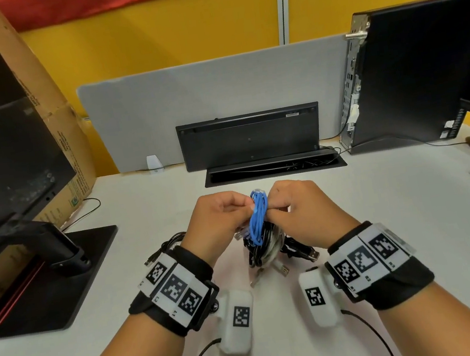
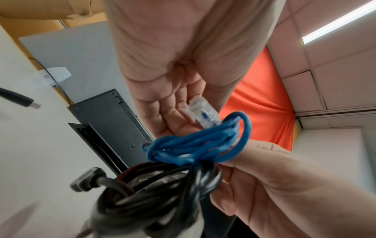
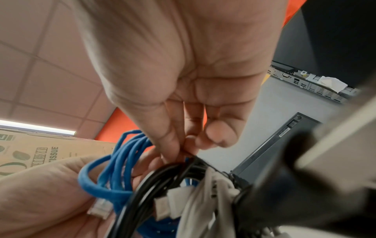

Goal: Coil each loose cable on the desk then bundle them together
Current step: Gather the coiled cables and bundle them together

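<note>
Both hands hold a cable bundle above the middle of the white desk [image 1: 382, 218]. A coiled blue network cable [image 1: 258, 219] with a clear plug [image 2: 203, 115] lies across coiled black and grey cables [image 1: 267, 248]. My left hand [image 1: 220, 215] pinches the blue coil from the left. My right hand [image 1: 297, 205] pinches the bundle from the right, its fingertips [image 3: 175, 153] pressed where blue meets black. Several USB plugs [image 1: 312, 254] hang from the bundle's lower side. Another black cable [image 1: 173, 241] with a USB plug lies on the desk beside my left wrist.
A monitor on a black stand [image 1: 44, 262] fills the left side, with a cardboard box [image 1: 49, 112] behind. A black keyboard [image 1: 249, 137] leans on the grey divider above an open cable tray [image 1: 274, 169]. A desktop PC [image 1: 423, 72] stands at right.
</note>
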`<state>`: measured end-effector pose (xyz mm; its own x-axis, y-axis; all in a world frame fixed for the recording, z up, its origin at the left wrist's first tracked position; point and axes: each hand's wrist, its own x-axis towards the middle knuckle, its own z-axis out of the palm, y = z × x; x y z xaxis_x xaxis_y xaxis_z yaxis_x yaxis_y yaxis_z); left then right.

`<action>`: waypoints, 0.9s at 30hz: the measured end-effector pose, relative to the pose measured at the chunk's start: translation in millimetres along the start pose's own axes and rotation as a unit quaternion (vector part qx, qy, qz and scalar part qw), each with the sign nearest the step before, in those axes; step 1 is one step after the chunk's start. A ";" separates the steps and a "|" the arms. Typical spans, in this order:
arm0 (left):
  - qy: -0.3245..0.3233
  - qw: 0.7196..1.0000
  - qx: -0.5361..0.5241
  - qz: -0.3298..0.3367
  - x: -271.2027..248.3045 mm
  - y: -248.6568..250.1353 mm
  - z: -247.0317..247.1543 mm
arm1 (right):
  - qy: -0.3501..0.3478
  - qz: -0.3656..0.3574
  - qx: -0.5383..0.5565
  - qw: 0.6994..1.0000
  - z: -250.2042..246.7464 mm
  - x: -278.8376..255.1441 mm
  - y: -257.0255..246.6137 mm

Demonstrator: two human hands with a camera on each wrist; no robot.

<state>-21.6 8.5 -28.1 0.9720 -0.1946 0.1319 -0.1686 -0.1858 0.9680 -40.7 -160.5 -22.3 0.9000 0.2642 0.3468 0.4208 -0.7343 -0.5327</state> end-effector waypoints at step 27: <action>0.114 0.977 0.143 0.111 2.6 0.2 -3.4 | 0.091 0.179 0.322 0.925 -5.3 -4.2 29.1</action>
<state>-18.6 11.2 -26.8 0.9116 -0.0469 0.4083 -0.3872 -0.4314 0.8148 -32.8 -186.3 -35.1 0.9854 -0.0771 0.1518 0.1323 -0.2143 -0.9678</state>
